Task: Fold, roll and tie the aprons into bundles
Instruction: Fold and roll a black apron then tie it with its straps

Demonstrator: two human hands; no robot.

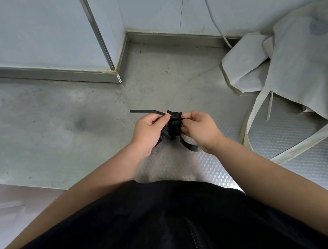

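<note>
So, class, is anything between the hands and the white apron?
Nothing visible: only steel surface lies between the right hand and the white apron. Both it and the left hand hold the black bundle.

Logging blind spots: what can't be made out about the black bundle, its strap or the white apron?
Head view, all three:
1. Knot on the black bundle: covered by left hand and right hand; tied or not, unclear.
2. Strap loop: end behind the right hand.
3. White apron: cut off by the right edge.
</note>
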